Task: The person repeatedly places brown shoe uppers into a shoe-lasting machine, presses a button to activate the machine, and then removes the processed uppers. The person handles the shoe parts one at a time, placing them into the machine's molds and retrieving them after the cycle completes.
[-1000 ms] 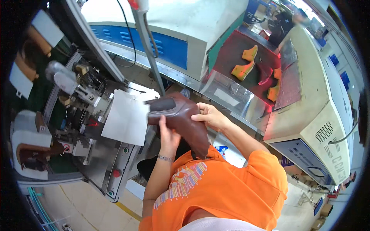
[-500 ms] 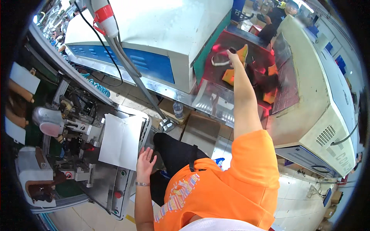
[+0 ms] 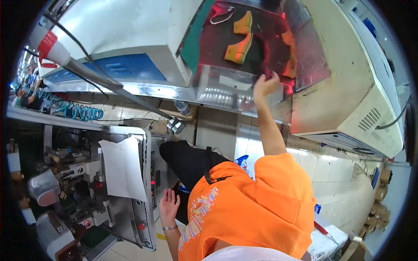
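My right hand [image 3: 266, 85] hovers over the near metal edge of a conveyor, fingers loosely curled and apart, slightly blurred, with nothing visible in it. Beyond it on the dark belt [image 3: 259, 45], lit red, lie two yellow wedge-shaped shoe soles [image 3: 239, 50], one behind the other. A pale-rimmed loop-shaped piece [image 3: 223, 15] rests left of them. More orange-yellow pieces [image 3: 289, 48] sit along the belt's right side, partly in red glare. Palm up and fingers spread, my left hand [image 3: 169, 205] is beside the front edge of a machine [image 3: 141, 209], holding nothing.
A white sheet [image 3: 123, 168] covers part of the left machine's top. Large pale housings [image 3: 348, 82] flank the belt. A grey pole [image 3: 113, 82] slants across the upper left. A plastic bottle [image 3: 183, 107] stands below the conveyor's edge. Boxes [image 3: 379, 204] are stacked far right.
My right hand has come back from the loop-shaped piece and soles to the conveyor's near edge. The view has shifted, and my left hand stays open near the machine.
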The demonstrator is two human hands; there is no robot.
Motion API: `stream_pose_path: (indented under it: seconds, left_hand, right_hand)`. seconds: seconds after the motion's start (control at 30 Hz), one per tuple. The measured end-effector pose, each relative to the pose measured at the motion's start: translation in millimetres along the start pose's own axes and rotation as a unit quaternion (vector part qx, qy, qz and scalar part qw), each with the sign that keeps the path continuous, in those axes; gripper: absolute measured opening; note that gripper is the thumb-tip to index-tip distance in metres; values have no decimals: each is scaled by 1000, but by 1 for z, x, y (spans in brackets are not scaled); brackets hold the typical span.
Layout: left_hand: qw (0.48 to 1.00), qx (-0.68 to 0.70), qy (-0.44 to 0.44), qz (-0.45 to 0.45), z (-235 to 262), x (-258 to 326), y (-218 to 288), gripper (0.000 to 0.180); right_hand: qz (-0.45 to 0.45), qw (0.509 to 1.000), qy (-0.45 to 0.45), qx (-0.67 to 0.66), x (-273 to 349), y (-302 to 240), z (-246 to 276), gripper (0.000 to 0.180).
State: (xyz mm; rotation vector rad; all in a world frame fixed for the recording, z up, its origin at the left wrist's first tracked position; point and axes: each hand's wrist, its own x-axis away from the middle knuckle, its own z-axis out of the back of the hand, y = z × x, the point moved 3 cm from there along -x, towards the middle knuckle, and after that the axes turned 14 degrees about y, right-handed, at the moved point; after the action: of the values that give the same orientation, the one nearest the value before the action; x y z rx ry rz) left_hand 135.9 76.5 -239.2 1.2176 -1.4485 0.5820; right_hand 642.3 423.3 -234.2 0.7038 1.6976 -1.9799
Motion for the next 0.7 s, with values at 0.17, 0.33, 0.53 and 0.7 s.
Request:
stream_pose_path:
  seconds: [0.17, 0.33, 0.53, 0.7]
  left_hand:
    - [999, -26, 12, 34, -5, -12, 8, 17]
    - [998, -59, -4, -17, -16, 3, -6, 22]
    - [992, -94, 1, -85, -10, 16, -29, 25]
    - [949, -234, 17, -210, -26, 50, -26, 29]
  right_hand:
    - [-367, 905, -65, 208, -29, 166, -50, 81]
    - [-153, 885, -354, 262, -14, 107, -63, 77]
    - [49, 944, -196, 261, -60, 75, -48, 25]
    - [341, 920, -149, 123, -142, -44, -2, 23]
